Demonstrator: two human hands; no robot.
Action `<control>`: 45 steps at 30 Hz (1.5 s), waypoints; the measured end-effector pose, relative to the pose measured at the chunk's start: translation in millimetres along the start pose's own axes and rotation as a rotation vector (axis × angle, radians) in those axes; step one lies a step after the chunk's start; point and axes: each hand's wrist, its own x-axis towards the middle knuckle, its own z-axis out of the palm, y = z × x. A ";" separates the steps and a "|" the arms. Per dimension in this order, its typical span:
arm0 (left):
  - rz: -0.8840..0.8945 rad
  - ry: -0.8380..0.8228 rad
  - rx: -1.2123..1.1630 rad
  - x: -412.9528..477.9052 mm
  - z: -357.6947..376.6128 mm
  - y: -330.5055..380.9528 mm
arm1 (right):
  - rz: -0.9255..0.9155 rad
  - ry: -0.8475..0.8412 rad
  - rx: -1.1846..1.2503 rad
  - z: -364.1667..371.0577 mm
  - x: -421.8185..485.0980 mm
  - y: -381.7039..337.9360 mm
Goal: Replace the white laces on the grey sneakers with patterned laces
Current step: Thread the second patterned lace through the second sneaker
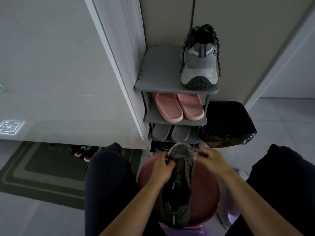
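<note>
Grey plastic tiered shoe rack (162, 68) stands ahead against the wall, with a dark red round stool (206, 189) between the seated person's knees serving as workbench. On the rack's top shelf stands a grey chunky-soled sneaker (199, 65), heel toward camera, with dark speckled patterned laces (218, 53) hanging loose down its sides; likely the finished one, parked out of the way. The darker grey mesh sneaker (179, 184) lies on the stool, toe pointing at the rack, eyelets up for access. Left hand (163, 167) has curled fingers clamping the sneaker's left eyelet edge, probably to steady it. Right hand (213, 160) pinches a thin lace strand (196, 153) near the toe (blurred; colour and pattern unreadable). Judged mid-threading at the lowest eyelets.
</note>
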 end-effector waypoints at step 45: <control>0.128 -0.014 0.510 12.0 -26.2 11.3 | 0.071 -0.196 -0.037 41.5 12.1 -15.9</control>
